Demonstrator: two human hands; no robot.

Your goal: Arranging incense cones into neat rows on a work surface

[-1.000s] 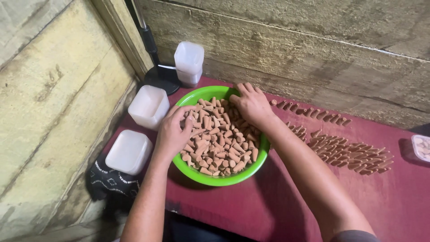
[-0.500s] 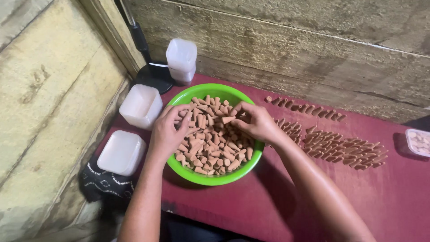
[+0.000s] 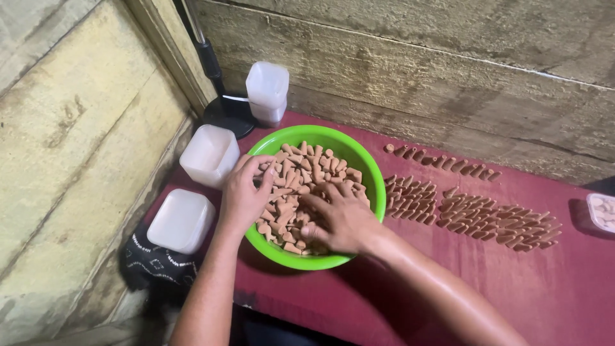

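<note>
Rough plank walls behind a maroon tabletop [image 3: 544, 288]. Green bowl [image 3: 359, 157] of tan cones [image 3: 307, 173] near the left corner. Left hand [image 3: 243, 195] and right hand [image 3: 343, 218] both in the bowl, fingers loosely spread over cones, gripping nothing visible. White square tubs [image 3: 208, 154] at left; rows of cones [image 3: 474, 208] at right.

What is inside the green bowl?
The green bowl holds many small brown cone-shaped pieces. Both hands, left hand and right hand, rest in them. The bowl's bottom and the pieces under the hands are covered.
</note>
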